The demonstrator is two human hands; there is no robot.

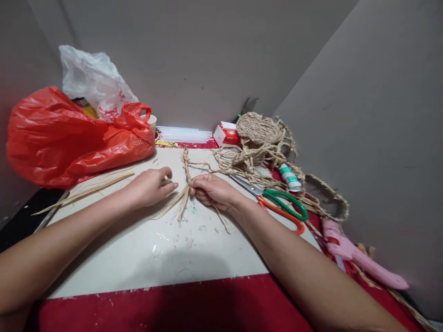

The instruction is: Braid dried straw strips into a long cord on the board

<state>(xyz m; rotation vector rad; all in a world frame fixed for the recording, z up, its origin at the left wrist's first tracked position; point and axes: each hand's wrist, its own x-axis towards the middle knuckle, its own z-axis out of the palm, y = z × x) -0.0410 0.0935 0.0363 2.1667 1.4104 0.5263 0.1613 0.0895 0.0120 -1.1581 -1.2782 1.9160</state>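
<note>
On a white board (155,249) both my hands meet over a plaited straw cord (187,168). My right hand (212,190) is closed, pinching the cord where the plait ends. My left hand (150,185) is curled, its fingertips on the loose straw strands (176,205) that fan out towards me. The plaited cord runs away from my hands to a heap of woven straw rope (258,143) at the back right.
A red plastic bag (69,136) and a white bag (93,78) fill the back left. Loose straw strips (90,190) lie beside them. Scissors with green and orange handles (282,207), a pink glue gun (356,253), glue sticks (183,134), a small tube (290,177) and a red-white box (226,134) lie right and behind.
</note>
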